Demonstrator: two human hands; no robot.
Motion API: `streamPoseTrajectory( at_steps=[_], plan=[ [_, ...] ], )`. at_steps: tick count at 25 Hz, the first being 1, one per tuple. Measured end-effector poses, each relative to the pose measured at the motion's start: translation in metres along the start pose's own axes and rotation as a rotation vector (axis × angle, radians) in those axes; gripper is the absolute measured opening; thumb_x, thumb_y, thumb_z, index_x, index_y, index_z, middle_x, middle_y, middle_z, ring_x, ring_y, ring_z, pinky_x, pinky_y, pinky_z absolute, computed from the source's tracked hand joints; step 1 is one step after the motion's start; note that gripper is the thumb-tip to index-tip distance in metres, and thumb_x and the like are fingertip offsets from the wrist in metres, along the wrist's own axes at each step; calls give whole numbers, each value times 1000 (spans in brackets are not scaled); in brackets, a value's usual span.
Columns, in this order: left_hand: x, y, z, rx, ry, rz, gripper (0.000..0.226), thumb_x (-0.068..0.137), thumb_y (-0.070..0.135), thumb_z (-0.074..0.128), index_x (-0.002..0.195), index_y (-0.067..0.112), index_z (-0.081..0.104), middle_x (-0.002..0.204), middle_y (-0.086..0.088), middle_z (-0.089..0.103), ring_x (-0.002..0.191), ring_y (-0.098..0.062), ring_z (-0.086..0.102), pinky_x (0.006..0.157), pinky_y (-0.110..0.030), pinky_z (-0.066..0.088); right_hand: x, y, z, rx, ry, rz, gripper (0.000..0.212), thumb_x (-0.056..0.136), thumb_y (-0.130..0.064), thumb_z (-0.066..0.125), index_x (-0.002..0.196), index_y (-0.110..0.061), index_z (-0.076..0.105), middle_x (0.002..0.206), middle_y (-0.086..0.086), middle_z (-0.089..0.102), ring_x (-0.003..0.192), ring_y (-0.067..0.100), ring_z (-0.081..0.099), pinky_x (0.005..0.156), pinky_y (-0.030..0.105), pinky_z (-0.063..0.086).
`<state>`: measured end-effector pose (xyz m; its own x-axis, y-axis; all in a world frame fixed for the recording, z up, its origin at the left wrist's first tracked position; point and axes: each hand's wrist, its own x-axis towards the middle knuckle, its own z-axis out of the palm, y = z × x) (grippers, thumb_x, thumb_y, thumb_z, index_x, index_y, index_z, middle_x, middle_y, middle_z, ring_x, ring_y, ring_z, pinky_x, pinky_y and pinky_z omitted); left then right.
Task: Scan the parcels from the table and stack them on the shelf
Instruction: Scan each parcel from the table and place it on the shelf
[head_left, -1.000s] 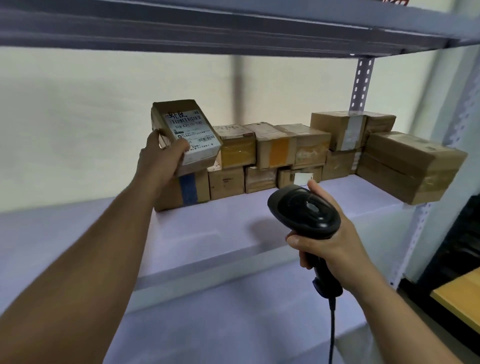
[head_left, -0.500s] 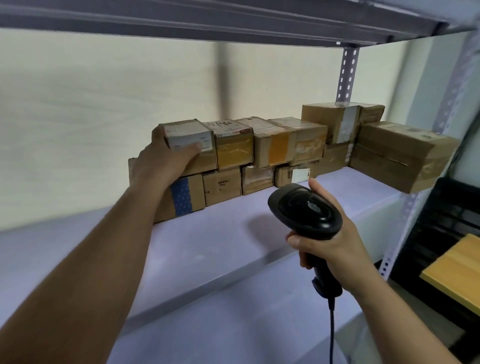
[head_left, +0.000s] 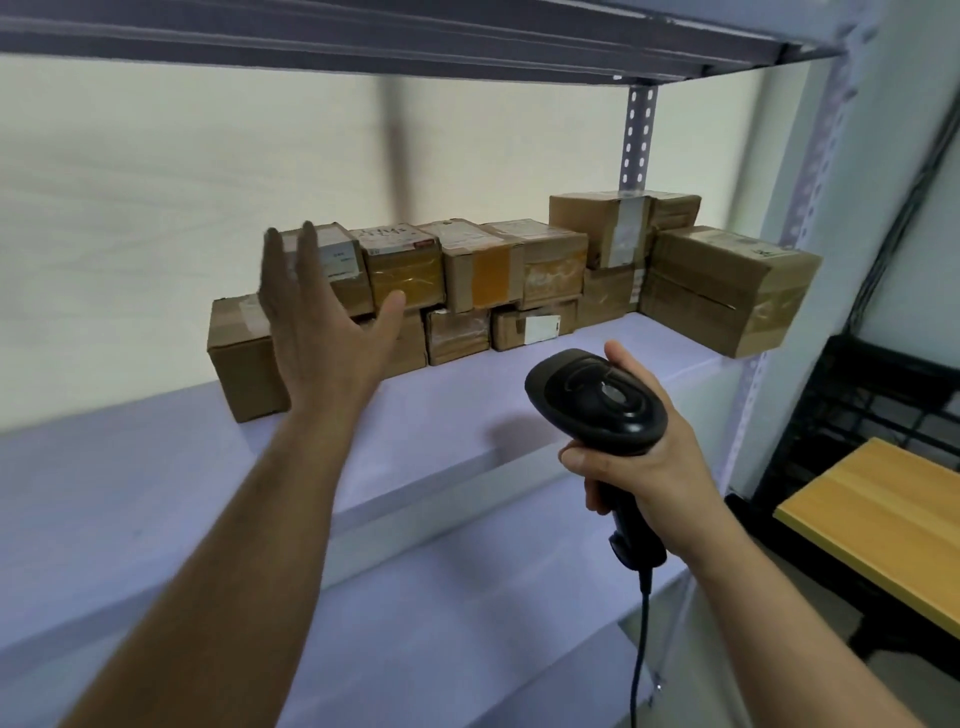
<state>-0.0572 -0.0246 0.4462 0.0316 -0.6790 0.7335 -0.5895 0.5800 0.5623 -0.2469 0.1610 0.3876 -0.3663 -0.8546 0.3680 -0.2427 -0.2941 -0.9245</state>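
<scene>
- The shelf (head_left: 156, 493) fills most of the view. Its pale board runs from the near edge back to the wall, with a darker deck overhead.
- The row of parcels (head_left: 519, 270) sits at the far side of the board. Its long axis runs left to right, and it is two layers high along most of its length. It lies ahead of both hands and slightly above them.
- The table (head_left: 883, 519) shows only as a yellow corner at the near right, well apart from the row. No parcel shows on that corner. Any further parcel probably has to come from there, so the coming move likely turns to the right and down, away from the shelf.
- The labelled parcel (head_left: 340, 260) is at the left end of the upper layer. It rests on a plain brown box (head_left: 244, 358) and touches its neighbour on the right.
- The left hand (head_left: 322, 332) is the nearer one to this parcel. It is raised in front of it with fingers straight and spread, grasping nothing. Whether the fingertips touch the cardboard cannot be told.
- The right hand (head_left: 644, 467) is nearer the table. It is wrapped round the handle of the black scanner (head_left: 597, 400), whose head points toward the row. That leaves the free left hand to do the fetching.
</scene>
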Motion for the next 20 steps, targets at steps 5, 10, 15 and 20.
streamPoseTrajectory(
  at_steps=[5, 10, 15, 20],
  plan=[
    [-88, 42, 41, -122, -155, 139, 69, 84, 35, 71, 141, 10, 41, 142, -13, 43, 129, -29, 42, 100, -49, 45, -29, 6, -36, -10, 4, 14, 96, 72, 5, 81, 130, -57, 38, 115, 15, 61, 53, 27, 61, 49, 33, 52],
    [-179, 100, 86, -170, -389, 19, 68, 83, 40, 72, 140, 21, 40, 143, -1, 40, 125, -19, 45, 97, -29, 42, -87, 15, -105, 26, 99, 67, 92, 63, -9, 83, 129, -58, 42, 108, 16, 62, 50, 23, 61, 46, 30, 49],
    [-254, 160, 120, -272, -571, 32, 68, 82, 39, 72, 139, 19, 40, 140, -1, 41, 125, -19, 44, 95, -28, 40, -149, 23, -183, -33, 235, 138, 98, 68, 7, 84, 141, -41, 40, 112, 13, 64, 49, 19, 58, 43, 27, 48],
    [-322, 237, 155, -367, -722, 51, 68, 82, 39, 71, 141, 21, 40, 138, 1, 42, 127, -17, 41, 97, -31, 38, -207, 27, -263, -107, 390, 149, 101, 60, -15, 90, 141, -46, 39, 113, 12, 65, 63, 4, 62, 52, 20, 50]
  ],
)
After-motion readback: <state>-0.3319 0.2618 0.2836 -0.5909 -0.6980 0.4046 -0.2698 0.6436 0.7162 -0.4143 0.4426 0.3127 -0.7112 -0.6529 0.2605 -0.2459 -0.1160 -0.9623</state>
